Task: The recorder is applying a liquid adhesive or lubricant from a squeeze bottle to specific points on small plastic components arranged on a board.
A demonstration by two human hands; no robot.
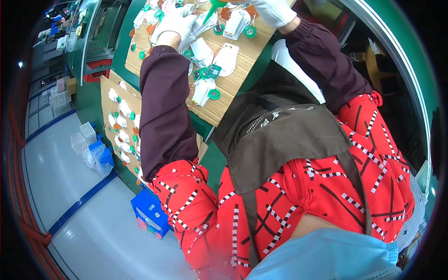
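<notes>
White plastic housings, wired to round green parts, are spread over a cardboard sheet [252, 65]. At the top edge, my left hand [173, 27] in a white glove rests among them. Its fingers are bent and closed, and what they hold is lost among the white parts. Just right of it lies a white housing [205, 24], under a green tapered nozzle [213, 8]. My right hand [274, 11], also gloved in white, grips the nozzle's bottle, which is mostly cut off by the frame. Nearer me on the sheet are a small green circuit board [213, 71] and another white housing [202, 92].
A second cardboard sheet [108, 98] with rows of similar wired parts lies at the left, below the first. Blue bins [150, 212] and a white basket [87, 133] stand on the grey floor beyond. A metal-framed edge [396, 46] runs along the right.
</notes>
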